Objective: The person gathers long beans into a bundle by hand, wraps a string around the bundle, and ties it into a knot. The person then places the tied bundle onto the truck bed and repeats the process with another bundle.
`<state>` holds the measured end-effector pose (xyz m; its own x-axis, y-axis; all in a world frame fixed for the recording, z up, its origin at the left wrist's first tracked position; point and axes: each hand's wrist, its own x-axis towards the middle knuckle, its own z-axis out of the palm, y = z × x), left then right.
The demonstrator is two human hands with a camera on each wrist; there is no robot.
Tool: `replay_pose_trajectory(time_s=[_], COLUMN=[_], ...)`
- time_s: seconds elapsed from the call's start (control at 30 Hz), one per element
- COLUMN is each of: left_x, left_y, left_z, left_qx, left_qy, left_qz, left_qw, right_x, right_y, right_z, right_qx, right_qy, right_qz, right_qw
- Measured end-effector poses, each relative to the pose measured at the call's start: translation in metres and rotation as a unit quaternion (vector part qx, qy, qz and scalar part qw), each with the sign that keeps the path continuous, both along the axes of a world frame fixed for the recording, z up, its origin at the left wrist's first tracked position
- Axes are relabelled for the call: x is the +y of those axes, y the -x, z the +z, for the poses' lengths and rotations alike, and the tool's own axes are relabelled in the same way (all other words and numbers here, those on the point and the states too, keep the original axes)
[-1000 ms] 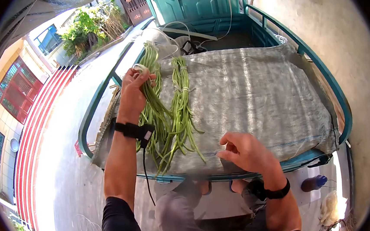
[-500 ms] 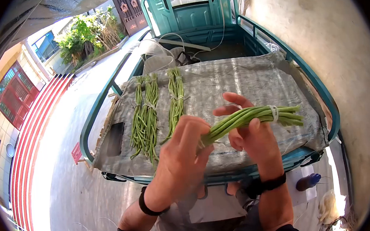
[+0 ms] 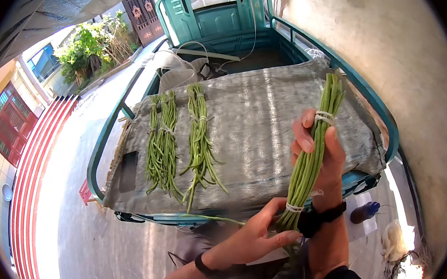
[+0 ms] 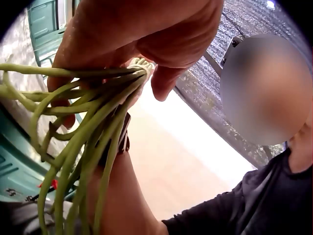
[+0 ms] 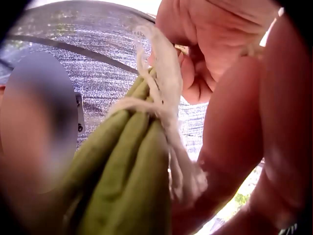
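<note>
A bundle of long green beans (image 3: 308, 167) slants upward over the front right of the grey sheet, bound with white ties at two places. My right hand (image 3: 335, 154) grips it just below the upper tie (image 3: 324, 117), thumb on one side and fingers on the other. Lower down, my left hand (image 3: 250, 242) holds the bundle close under the second tie (image 3: 294, 207). In the left wrist view the loose bean ends (image 4: 88, 127) fan out past my left fingers. White tie strands (image 5: 168, 73) hang at the beans in the right wrist view.
More tied bean bundles (image 3: 199, 131) lie on the left of the grey woven sheet (image 3: 255, 137), which covers the green cart bed. Green side rails (image 3: 107, 133) flank it. A dark flat rectangle (image 3: 128, 171) lies front left. A dark bottle with a blue cap (image 3: 364, 212) stands on the ground.
My left hand has brought the bean bundle from the sheet's left side toward me. My right hand, holding nothing at first, now grips it. The bundle has swung from level to steeply slanted.
</note>
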<state>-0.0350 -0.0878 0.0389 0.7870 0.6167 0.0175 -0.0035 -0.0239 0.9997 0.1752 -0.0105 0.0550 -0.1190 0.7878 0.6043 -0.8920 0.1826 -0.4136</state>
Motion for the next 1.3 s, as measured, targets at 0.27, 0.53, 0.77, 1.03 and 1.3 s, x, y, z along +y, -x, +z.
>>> replay_pose_trajectory(time_s=[0.27, 0.53, 0.77, 1.03, 1.3], left_x=[-0.014, 0.039, 0.090, 0.103, 0.124], left_y=[0.047, 0.050, 0.010, 0.011, 0.051], left_z=[-0.031, 0.009, 0.017, 0.012, -0.026], left_qx=[0.087, 0.008, -0.125, -0.135, -0.309], left_qy=[0.005, -0.116, -0.008, 0.067, 0.308], left_qz=[0.047, 0.239, 0.148, 0.154, 0.221], left_qw=[0.995, 0.964, 0.981, 0.977, 0.872], right_x=[-0.007, -0.003, 0.007, 0.010, 0.006], right_y=[0.006, 0.029, 0.049, 0.054, 0.059], right_z=[0.016, 0.015, 0.020, 0.020, 0.020], right_qx=[-0.221, -0.267, -0.341, -0.339, -0.528], right_qy=[0.148, 0.153, 0.170, 0.217, 0.145], right_qz=[-0.089, -0.105, -0.195, -0.209, -0.252], right_qw=[0.960, 0.946, 0.904, 0.891, 0.798])
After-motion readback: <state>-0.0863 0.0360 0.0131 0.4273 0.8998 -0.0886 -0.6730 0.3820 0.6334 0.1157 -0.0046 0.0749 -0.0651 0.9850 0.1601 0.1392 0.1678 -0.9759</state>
